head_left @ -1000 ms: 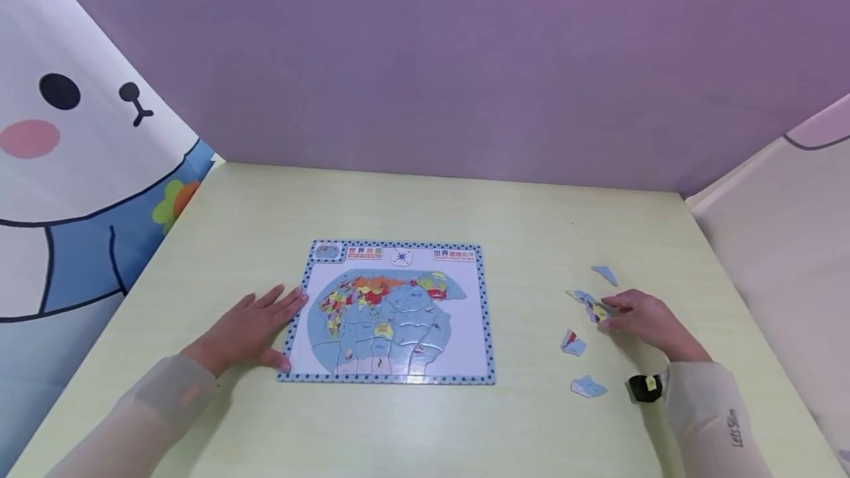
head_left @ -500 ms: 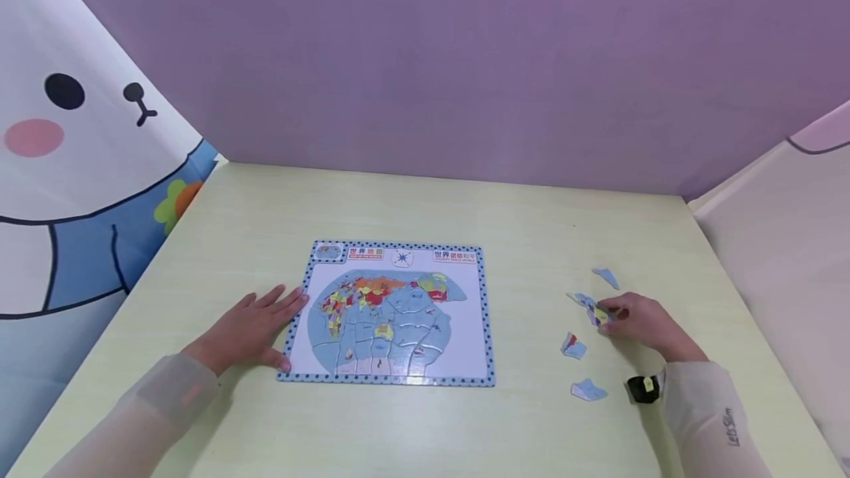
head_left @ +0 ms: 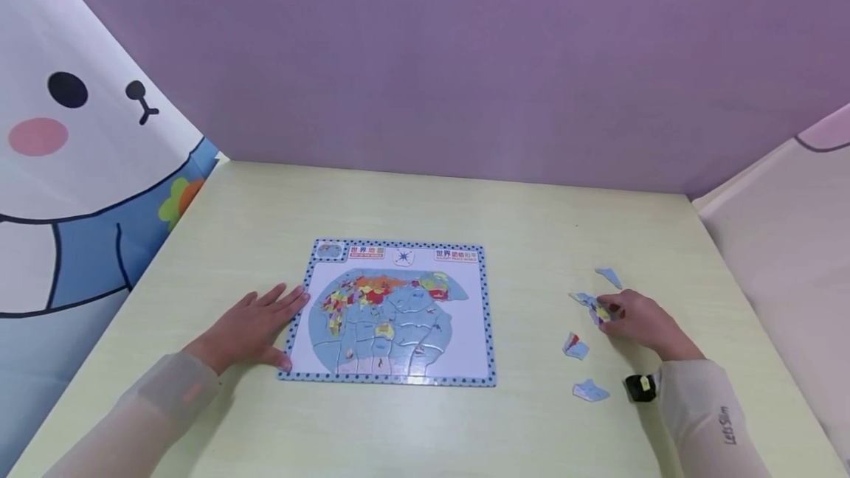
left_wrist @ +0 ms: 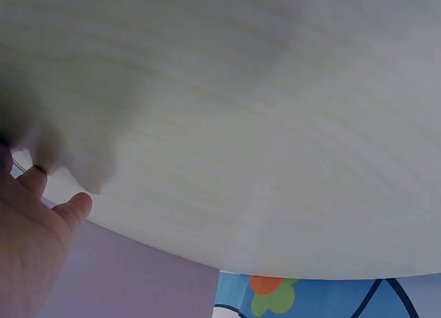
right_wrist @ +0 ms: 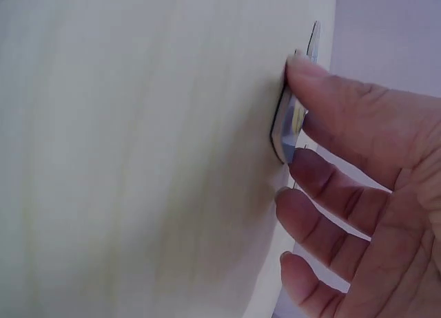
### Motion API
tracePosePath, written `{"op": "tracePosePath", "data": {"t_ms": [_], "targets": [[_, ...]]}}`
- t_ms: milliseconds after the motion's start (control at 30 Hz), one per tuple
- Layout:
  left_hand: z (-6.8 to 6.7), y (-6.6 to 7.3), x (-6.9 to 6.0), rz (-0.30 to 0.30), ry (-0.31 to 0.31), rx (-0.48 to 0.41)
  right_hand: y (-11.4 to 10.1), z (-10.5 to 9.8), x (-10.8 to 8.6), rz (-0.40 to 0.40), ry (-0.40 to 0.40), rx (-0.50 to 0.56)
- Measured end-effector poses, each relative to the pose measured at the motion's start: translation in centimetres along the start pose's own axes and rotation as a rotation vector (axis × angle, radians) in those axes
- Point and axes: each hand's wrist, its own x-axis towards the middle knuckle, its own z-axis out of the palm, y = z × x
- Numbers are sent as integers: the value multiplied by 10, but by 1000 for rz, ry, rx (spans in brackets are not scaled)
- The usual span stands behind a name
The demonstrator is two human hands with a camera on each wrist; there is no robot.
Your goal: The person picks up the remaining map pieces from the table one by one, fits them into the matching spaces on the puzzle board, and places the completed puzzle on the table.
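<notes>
A world map puzzle board [head_left: 465,316] with a dotted blue border lies on the table, many pieces set in its oval. My left hand [head_left: 249,330] rests with spread fingers on the board's left edge; the left wrist view shows only part of that hand [left_wrist: 34,228]. On the right, my right hand [head_left: 644,323] pinches a multicoloured puzzle piece [head_left: 602,313] between thumb and fingers. The right wrist view shows the piece [right_wrist: 288,125] tilted edge-on in the fingers of the hand [right_wrist: 372,173]. A blue and yellow piece [head_left: 582,299] lies against or just beside it; I cannot tell which.
Loose pieces lie near my right hand: a blue one [head_left: 609,277] behind it, a blue and red one [head_left: 575,346] to its left, and a pale blue one [head_left: 590,390] nearer the front. A black device [head_left: 640,388] sits at my right cuff. A purple wall [head_left: 451,65] stands behind the table.
The right fingers have shifted slightly on the pinched piece, which stays in about the same spot. My left hand has kept its place on the board. The head view has moved a little.
</notes>
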Motion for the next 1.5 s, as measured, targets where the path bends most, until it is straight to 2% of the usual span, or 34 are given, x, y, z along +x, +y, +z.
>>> {"op": "tracePosePath", "data": {"t_ms": [133, 900, 1200, 1500], "targets": [[-2, 1, 0, 3, 2, 1, -2, -2, 1, 4, 3, -23], [-5, 3, 0, 13, 9, 26, -3, 2, 1, -31, 22, 55], [-5, 4, -1, 13, 13, 39, -5, 3, 0, 16, 8, 65], [-4, 5, -1, 9, 1, 29, -1, 3, -3, -44, 83, 76]]}}
